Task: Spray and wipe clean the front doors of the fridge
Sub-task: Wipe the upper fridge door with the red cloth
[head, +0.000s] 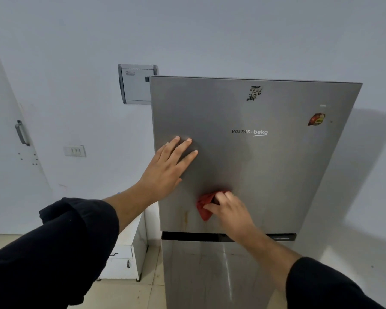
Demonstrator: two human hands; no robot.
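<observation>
Brushed grey steel made up the upper door of the fridge, and a red cloth was pressed against its lower part, just above the dark gap dividing it from the lower door. The cloth was bunched under the right hand, whose grip was closed on it so that pressure could be put through the fingers onto the metal. The left hand was laid flat, fingers spread and holding nothing, on the door's left side, apparently to steady the door against the wiping push. An orange drip stain was left just beside the cloth, and faint streaks were seen on the lower door, so wiping was judged unfinished. No spray bottle was in view. Two stickers higher up could not be read clearly.
</observation>
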